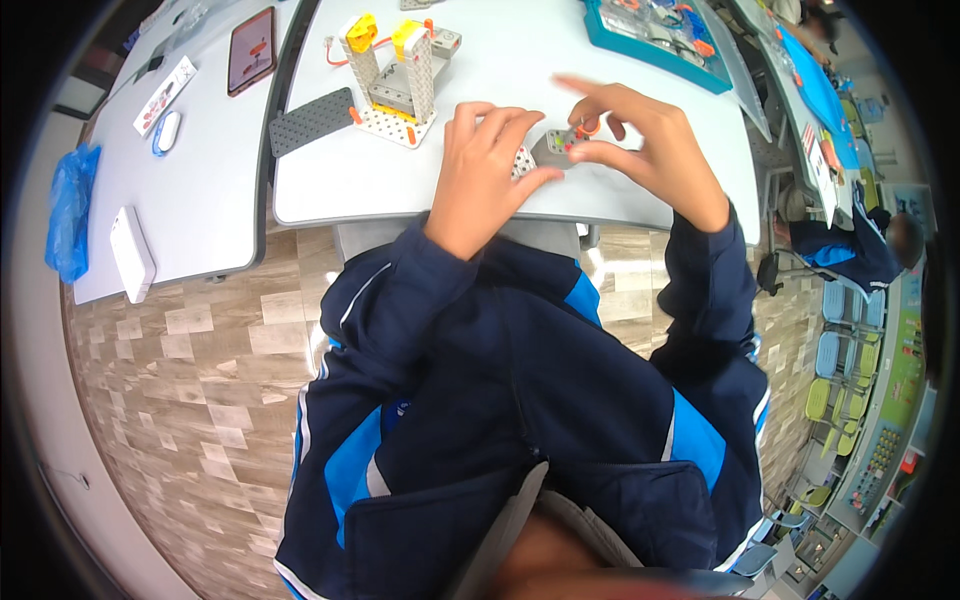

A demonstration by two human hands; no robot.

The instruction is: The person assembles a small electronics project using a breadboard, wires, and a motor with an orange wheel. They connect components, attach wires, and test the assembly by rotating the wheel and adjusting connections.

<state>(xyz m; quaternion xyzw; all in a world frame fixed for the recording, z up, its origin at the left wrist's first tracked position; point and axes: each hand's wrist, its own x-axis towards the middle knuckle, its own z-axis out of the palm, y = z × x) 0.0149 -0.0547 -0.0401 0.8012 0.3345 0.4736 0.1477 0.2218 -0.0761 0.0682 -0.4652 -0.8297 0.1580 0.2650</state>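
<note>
At upper centre, the left hand (490, 165) is curving beside a white perforated piece (521, 162), thumb and fingertips standing apart; I cannot tell its grip. Just right, the right hand (645, 140) is bending around a small orange part (592, 129) near a grey part (550, 151), its hold also unclear. Farther left, a grey-and-yellow construction model (422, 88) is standing on the white bench (335, 192).

Matt dark-grey plastic plate (312, 122)

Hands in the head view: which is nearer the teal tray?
The right hand; the left hand is farther from the teal tray, beside the yellow-topped model.
</note>
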